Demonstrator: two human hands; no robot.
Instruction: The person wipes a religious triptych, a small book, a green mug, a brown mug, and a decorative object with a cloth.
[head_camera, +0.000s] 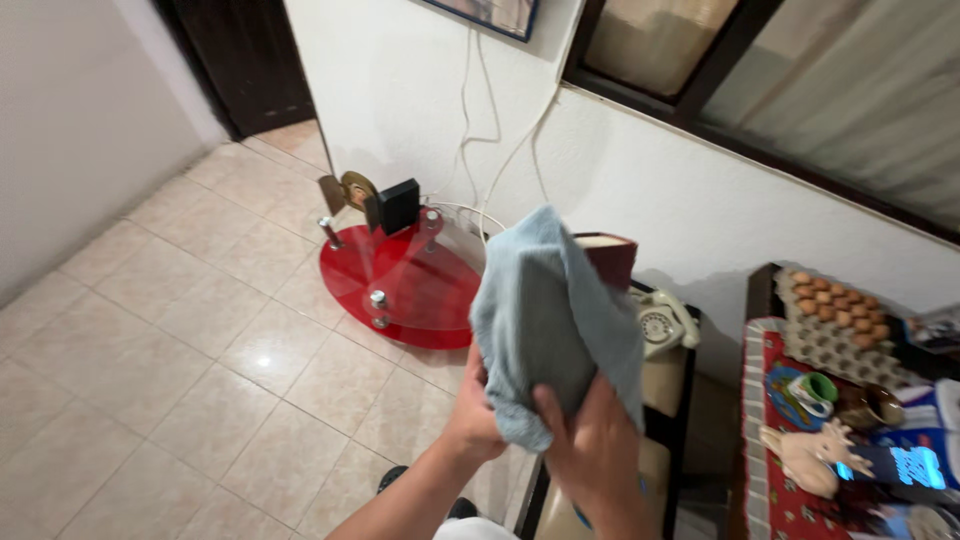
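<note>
Gripping: a light blue cloth (548, 320) was clasped by both hands at lower centre of the frame.
Right hand (597, 452): closed on the cloth's lower edge, thumb on top.
Left hand (472, 415): closed on the cloth's left side.
Book: a dark red book (610, 258) was half wrapped by the cloth at centre.
Telephone: a cream dial telephone (664, 322) was seen just right of the cloth.
Table: a red glass table (410, 285) was seen farther off, left of centre.
Eggs: an egg tray (835, 315) was seen at right.

Red glass table (420, 285), cream rotary telephone (665, 322), egg tray (835, 320), tiled floor (180, 330)
</note>
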